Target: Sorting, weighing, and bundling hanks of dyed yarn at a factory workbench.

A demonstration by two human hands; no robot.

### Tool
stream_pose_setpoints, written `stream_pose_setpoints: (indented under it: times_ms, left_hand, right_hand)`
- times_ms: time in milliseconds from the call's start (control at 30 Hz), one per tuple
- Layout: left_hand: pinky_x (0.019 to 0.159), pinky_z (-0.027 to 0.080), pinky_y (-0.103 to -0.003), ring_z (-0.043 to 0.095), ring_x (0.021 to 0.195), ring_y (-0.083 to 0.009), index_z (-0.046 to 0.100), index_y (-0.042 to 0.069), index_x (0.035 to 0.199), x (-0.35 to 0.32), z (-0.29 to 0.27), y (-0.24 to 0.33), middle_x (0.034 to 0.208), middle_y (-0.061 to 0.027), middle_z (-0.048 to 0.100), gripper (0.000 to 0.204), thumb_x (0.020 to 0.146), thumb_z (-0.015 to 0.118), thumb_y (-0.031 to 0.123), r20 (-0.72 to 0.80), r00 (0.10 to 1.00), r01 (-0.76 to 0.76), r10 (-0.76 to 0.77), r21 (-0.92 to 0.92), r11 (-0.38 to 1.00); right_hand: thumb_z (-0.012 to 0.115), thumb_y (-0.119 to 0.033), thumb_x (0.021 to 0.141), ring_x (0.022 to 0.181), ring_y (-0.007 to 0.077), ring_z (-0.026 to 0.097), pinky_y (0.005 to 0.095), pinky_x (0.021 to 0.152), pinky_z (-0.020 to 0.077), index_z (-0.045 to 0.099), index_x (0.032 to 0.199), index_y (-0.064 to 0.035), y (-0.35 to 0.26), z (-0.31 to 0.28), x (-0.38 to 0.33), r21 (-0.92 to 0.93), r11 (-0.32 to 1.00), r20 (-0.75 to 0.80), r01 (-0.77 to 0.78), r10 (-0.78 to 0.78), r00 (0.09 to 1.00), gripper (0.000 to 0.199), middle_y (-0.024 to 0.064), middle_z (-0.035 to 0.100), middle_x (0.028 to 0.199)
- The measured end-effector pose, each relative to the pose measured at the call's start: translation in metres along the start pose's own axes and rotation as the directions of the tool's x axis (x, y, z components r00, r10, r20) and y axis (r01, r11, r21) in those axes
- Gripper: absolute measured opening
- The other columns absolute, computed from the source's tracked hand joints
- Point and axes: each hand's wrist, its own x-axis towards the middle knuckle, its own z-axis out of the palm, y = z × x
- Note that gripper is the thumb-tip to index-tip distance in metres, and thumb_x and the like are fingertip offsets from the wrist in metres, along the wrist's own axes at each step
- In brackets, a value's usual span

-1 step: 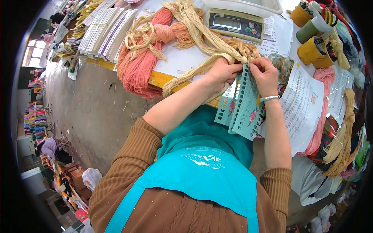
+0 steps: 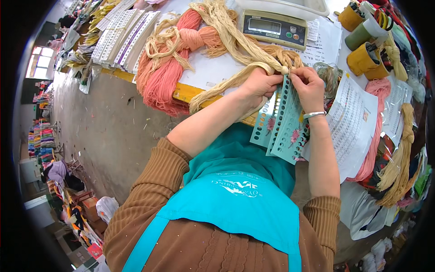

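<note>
Hands: left hand (image 2: 258, 86) grips beige yarn (image 2: 235, 45); right hand (image 2: 308, 86) pinches teal punched cards (image 2: 283, 127).

Both hands (image 2: 283, 86) pinch beige yarn (image 2: 235, 45); teal punched cards (image 2: 283, 122) hang beneath.

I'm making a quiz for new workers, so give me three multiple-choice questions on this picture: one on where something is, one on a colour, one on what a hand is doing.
1. Where is the digital scale?
A. On the table beyond the hands
B. On the floor
C. On the lap

2. What colour are the punched cards?
A. Red
B. Teal
C. Black

3. What is the left hand doing?
A. Resting empty
B. Pressing the scale
C. Gripping cream yarn

Answers: A, it sits at the table's far side; B, teal cards hang below the right hand; C, the strand runs through its fingers.
</note>
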Motion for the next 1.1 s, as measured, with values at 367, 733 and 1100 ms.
stream_pose_setpoints:
  times_ms: [367, 733, 1100]
  left_hand:
    - [0.041, 0.027, -0.021, 0.039, 0.047, -0.0034, 0.06, 0.009, 0.093, 0.003, 0.012, -0.003, 0.065, 0.0057, 0.05, 0.006, 0.089, 0.064, 0.008, -0.082, 0.978, -0.176, 0.19, 0.155, 0.972]
    - [0.049, 0.036, -0.022, 0.045, 0.059, -0.0054, 0.062, 0.004, 0.109, 0.003, 0.012, 0.001, 0.08, 0.0022, 0.057, 0.021, 0.089, 0.055, 0.008, -0.033, 0.978, -0.2, 0.207, 0.144, 0.969]
    - [0.036, 0.03, -0.021, 0.039, 0.041, -0.0053, 0.062, 0.003, 0.101, 0.0, 0.004, 0.01, 0.081, -0.0075, 0.068, 0.02, 0.093, 0.05, 0.016, -0.125, 0.98, -0.147, 0.155, 0.07, 0.987]
  right_hand:
    - [0.065, -0.005, 0.083, 0.075, 0.008, 0.058, 0.0216, 0.071, 0.0478, 0.067, 0.094, 0.0038, -0.003, -0.001, -0.004, -0.013, 1.0, 0.063, -0.011, 0.012, 0.998, 0.014, 0.0037, 0.061, 0.096]
    - [0.081, -0.013, 0.064, 0.089, 0.0142, 0.049, 0.0277, 0.08, 0.0451, 0.041, 0.138, -0.0057, -0.02, -0.001, -0.019, -0.163, 0.977, 0.172, 0.137, -0.109, 0.979, 0.085, 0.0039, 0.051, 0.108]
    - [0.055, 0.005, 0.069, 0.095, 0.0115, 0.05, 0.0254, 0.089, 0.0423, 0.041, 0.136, -0.0002, -0.015, 0.002, -0.025, 0.073, 0.989, -0.037, 0.126, -0.123, 0.992, 0.068, 0.0036, 0.051, 0.121]
